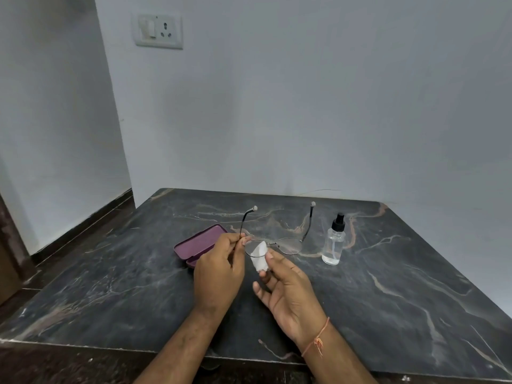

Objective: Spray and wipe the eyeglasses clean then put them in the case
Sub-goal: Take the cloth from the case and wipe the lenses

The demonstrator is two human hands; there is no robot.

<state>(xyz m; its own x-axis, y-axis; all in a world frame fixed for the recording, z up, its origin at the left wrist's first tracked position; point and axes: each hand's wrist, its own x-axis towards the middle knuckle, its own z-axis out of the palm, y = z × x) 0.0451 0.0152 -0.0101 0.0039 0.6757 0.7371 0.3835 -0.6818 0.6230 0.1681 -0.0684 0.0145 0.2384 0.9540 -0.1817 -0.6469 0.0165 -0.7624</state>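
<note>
Eyeglasses (279, 243): long axis left-right, temples toward far edge.
Left hand (219, 270): grip pinching left hinge.
Right hand (288, 289): grip pinching cloth (259, 257) on left lens.
Case (201, 245): open, beside left hand.

No readable text, labels, brands or numbers anywhere in view; spray bottle (333, 243), case (197, 243) and wall socket plate (158, 30) all show none.

Single head-worn view, facing forward and down, near the table (110, 286)
</note>
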